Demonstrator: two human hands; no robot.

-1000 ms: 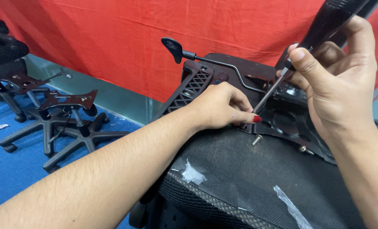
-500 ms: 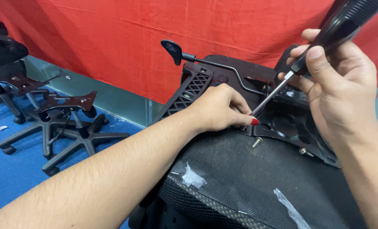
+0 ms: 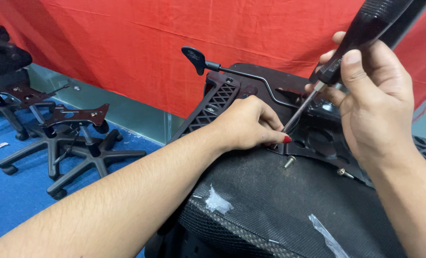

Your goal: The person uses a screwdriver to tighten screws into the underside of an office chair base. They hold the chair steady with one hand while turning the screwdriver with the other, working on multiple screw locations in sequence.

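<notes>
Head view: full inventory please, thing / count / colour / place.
screwdriver: 1, black handle with metal shaft, upper right, tip down at the plate
chair mechanism plate: 1, black, on top of the seat underside, centre right
lever: 1, black paddle on a thin rod, top centre
loose screws: 2, silver, standing in the plate's near edge
seat underside: 1, black mesh fabric, lower centre, bits of clear tape on it
chair bases: at least 2, black, on the floor at left
floor: blue, lower left
backdrop cloth: red, across the top
left hand: 1, fingertips at the screwdriver tip
right hand: 1, gripping the screwdriver
</notes>
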